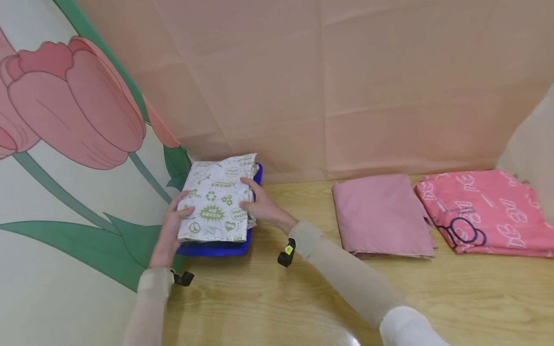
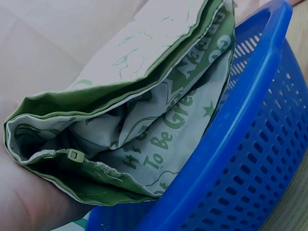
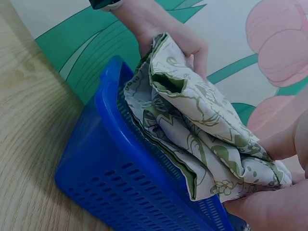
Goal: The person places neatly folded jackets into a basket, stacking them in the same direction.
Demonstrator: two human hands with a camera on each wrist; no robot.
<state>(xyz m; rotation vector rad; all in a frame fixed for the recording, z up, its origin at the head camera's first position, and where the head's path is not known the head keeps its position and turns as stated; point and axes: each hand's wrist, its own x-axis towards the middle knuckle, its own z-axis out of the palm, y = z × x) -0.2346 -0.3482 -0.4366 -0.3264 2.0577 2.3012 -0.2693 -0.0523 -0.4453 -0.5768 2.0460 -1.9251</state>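
Note:
A folded white fabric cover with green print (image 1: pixel 212 199) lies over the top of a blue plastic basket (image 1: pixel 225 251). My left hand (image 1: pixel 170 228) grips its left side, thumb on the top layer. On the opposite side my right hand (image 1: pixel 265 205) pinches the folded edge, with the thumb above and other fingers below in the right wrist view. The left wrist view looks into the fold, where green lining and a small zipper pull (image 2: pixel 74 155) show. Slotted basket walls (image 3: pixel 130 185) stand close under the cloth, and most of the basket's inside is hidden.
To the right on the wooden surface (image 1: pixel 277 298) lie a folded plain pink cloth (image 1: pixel 381 214) and a brighter pink printed cloth (image 1: pixel 493 211) beside it. A tulip-painted panel (image 1: pixel 78 105) rises at the left, close to the basket. Beige sheeting (image 1: pixel 324 86) hangs behind.

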